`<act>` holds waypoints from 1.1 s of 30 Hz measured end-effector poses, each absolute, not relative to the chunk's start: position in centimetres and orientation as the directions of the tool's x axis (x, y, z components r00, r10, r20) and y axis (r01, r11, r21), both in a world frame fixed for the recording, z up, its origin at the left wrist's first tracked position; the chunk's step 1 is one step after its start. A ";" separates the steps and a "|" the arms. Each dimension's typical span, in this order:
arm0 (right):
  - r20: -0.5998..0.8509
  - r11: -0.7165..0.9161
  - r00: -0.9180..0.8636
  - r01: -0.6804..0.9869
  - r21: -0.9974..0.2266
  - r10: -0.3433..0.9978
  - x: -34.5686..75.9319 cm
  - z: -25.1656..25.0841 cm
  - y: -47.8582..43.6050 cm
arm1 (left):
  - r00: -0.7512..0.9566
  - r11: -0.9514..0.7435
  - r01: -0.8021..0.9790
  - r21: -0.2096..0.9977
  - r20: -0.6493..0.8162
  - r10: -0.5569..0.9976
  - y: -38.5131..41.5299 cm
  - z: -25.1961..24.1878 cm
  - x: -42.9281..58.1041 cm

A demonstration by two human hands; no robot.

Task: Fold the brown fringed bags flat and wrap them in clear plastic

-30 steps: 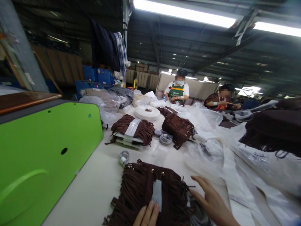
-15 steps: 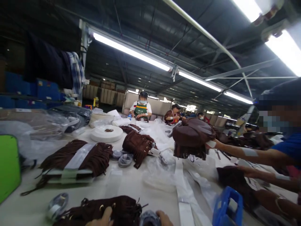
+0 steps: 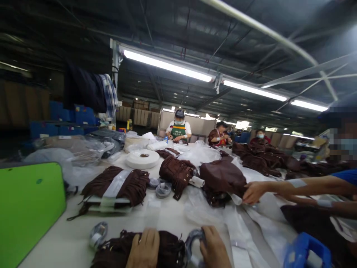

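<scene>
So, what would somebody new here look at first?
Probably the bright green panel at the lower left, then the long lights overhead. At the bottom, the left hand lies on a brown bag, and the right hand touches a grey coil beside it.

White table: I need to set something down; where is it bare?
Bare table: between the green panel and the leftmost coil; more narrowly, between the taped bundle and the brown fringe under the left hand. Crowded rightward: plastic sheets, brown bags.

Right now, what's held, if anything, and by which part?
Right hand seemingly holds the grey coil by its right edge; left hand rests on the brown fringed bag, grip unclear.
</scene>
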State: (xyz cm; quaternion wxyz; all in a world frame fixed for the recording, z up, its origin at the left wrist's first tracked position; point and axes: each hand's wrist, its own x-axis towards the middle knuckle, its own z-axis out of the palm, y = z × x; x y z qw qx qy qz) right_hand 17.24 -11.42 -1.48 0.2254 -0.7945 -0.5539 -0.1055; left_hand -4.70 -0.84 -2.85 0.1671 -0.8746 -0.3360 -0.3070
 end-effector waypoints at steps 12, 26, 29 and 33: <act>0.698 -0.047 0.016 0.999 0.025 0.716 17.6 1.8 -5.0 | 0.538 -0.858 0.423 0.292 0.681 0.497 -0.3 -1.0 -5.6; 0.188 0.560 -0.530 0.807 -0.189 0.827 10.0 7.2 0.1 | 0.336 -0.921 0.390 0.018 0.928 0.161 -0.5 -0.5 -4.9; 0.002 0.570 -0.610 0.739 -0.358 0.792 8.8 7.1 0.7 | 0.302 -0.908 0.419 0.026 0.939 0.166 -0.8 -0.2 -4.7; -0.115 0.440 -0.602 0.688 -0.578 0.790 8.3 5.8 1.8 | 0.283 -0.892 0.451 -0.009 0.950 0.133 -0.9 0.2 -4.6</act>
